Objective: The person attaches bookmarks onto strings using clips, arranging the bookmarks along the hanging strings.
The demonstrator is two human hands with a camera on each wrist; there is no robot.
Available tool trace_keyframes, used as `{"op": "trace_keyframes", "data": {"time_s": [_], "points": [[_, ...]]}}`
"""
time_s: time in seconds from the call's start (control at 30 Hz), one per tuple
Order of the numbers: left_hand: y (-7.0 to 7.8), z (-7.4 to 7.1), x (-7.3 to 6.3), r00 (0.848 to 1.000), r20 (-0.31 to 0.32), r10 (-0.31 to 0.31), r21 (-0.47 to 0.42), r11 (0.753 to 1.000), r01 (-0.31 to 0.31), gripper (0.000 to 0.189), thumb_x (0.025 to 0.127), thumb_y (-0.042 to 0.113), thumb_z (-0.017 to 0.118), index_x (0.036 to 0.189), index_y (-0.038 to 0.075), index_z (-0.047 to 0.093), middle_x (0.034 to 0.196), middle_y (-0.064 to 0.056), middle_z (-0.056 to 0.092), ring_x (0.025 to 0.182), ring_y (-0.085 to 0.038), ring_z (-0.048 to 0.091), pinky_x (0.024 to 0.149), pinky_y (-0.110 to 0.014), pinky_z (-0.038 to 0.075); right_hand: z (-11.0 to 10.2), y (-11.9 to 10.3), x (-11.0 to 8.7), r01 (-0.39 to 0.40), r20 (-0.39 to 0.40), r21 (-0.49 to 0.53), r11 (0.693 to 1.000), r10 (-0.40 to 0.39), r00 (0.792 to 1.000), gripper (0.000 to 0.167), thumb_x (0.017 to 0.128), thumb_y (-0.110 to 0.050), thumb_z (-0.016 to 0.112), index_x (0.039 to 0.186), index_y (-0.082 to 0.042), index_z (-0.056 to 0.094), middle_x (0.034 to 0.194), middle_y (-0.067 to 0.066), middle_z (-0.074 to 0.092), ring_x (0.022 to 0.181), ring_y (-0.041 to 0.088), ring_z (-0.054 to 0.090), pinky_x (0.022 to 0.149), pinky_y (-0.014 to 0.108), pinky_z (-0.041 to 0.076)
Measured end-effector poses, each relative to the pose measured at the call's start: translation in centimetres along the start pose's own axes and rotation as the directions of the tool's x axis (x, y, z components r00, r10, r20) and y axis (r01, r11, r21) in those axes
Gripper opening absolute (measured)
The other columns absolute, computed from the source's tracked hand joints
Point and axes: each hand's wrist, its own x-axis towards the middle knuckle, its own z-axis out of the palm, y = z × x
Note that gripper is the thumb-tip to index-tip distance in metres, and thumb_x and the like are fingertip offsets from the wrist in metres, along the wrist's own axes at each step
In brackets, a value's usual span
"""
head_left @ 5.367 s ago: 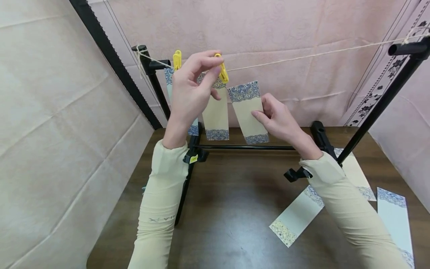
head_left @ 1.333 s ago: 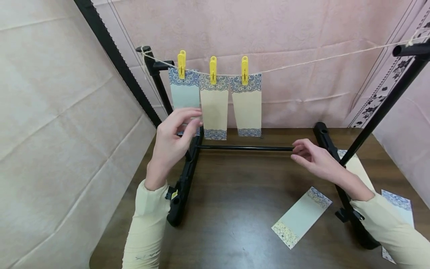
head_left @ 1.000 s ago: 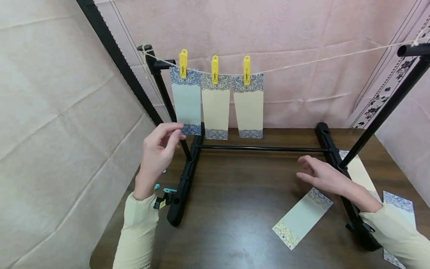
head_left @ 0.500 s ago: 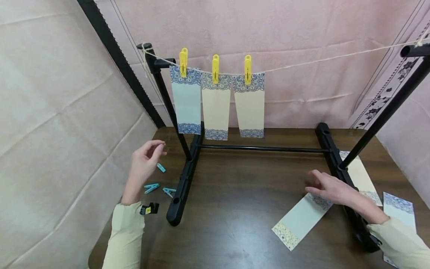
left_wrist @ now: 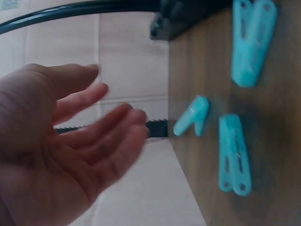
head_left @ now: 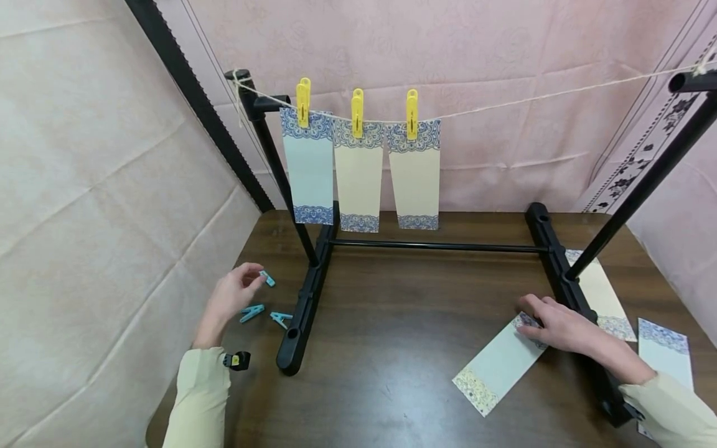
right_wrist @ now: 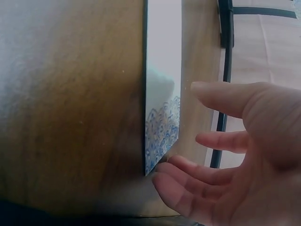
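In the head view my left hand (head_left: pixel 231 297) is low at the left, beside blue clothespins (head_left: pixel 253 312). The left wrist view shows its fingers relaxed and holding nothing, apart from the clothespins (left_wrist: pixel 235 155) on the wood. My right hand (head_left: pixel 560 325) is over the patterned upper end of a pale blue card (head_left: pixel 498 373) that lies flat. Its thumb and fingers are spread in the right wrist view, fingertips close to the corner of the card (right_wrist: pixel 163 80). Three patterned cards (head_left: pixel 358 180) hang from the string (head_left: pixel 532 99) by yellow clothespins (head_left: pixel 412 115).
A black frame holds up the string, with a left foot (head_left: pixel 291 348), a right foot (head_left: pixel 540 230) and a low crossbar (head_left: pixel 437 246). More cards (head_left: pixel 666 348) lie at the right of the brown table (head_left: pixel 358 373). Pale cloth surrounds it.
The third card, earlier held in my right hand, now hangs clipped on the string. My left hand has come down to the blue clothespins, my right down to the card on the table.
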Motion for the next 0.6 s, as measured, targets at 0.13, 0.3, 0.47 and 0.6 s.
{"op": "trace_keyframes", "data": {"time_s": [0.13, 0.3, 0.47, 0.6], "points": [[-1.2, 0.3, -0.2, 0.991, 0.118, -0.060, 0.056, 0.997, 0.054, 0.045, 0.100, 0.030, 0.056, 0.135, 0.002, 0.051, 0.131, -0.024, 0.059, 0.118, -0.040, 0.058, 0.095, -0.055, 0.049, 0.2, 0.2, -0.2, -0.026, 0.020, -0.005, 1.000, 0.026, 0.999, 0.067, 0.081, -0.043, 0.076, 0.129, -0.003, 0.051, 0.106, 0.018, 0.060, 0.084, 0.022, 0.053, 0.061, 0.030, 0.041], [-2.4, 0.8, -0.6, 0.977, 0.198, -0.074, 0.112, 0.992, 0.052, 0.049, 0.099, 0.030, 0.058, 0.135, -0.002, 0.049, 0.131, -0.030, 0.057, 0.120, -0.045, 0.056, 0.095, -0.057, 0.048, 0.2, 0.2, -0.2, -0.076, 0.067, -0.019, 0.997, 0.077, 0.995, 0.078, 0.078, -0.048, 0.078, 0.133, -0.002, 0.048, 0.109, 0.023, 0.058, 0.084, 0.023, 0.054, 0.060, 0.032, 0.043], [-3.0, 1.2, -0.9, 0.966, 0.240, -0.097, 0.207, 0.977, 0.047, 0.050, 0.096, 0.029, 0.062, 0.131, -0.005, 0.052, 0.123, -0.031, 0.060, 0.112, -0.045, 0.058, 0.090, -0.056, 0.048, 0.4, 0.5, -0.2, -0.094, 0.070, -0.052, 0.994, 0.098, 0.993, 0.078, 0.076, -0.047, 0.080, 0.130, 0.002, 0.049, 0.110, 0.023, 0.059, 0.086, 0.025, 0.054, 0.063, 0.035, 0.046], [-3.1, 1.3, -1.0, 0.952, 0.272, -0.138, 0.263, 0.963, 0.064, 0.050, 0.094, 0.029, 0.064, 0.130, -0.006, 0.054, 0.125, -0.031, 0.059, 0.115, -0.046, 0.056, 0.092, -0.056, 0.047, 0.6, 0.4, -0.2, -0.101, 0.062, -0.056, 0.993, 0.104, 0.993, 0.077, 0.076, -0.046, 0.080, 0.127, 0.004, 0.050, 0.109, 0.024, 0.060, 0.087, 0.026, 0.055, 0.065, 0.039, 0.049]]}}
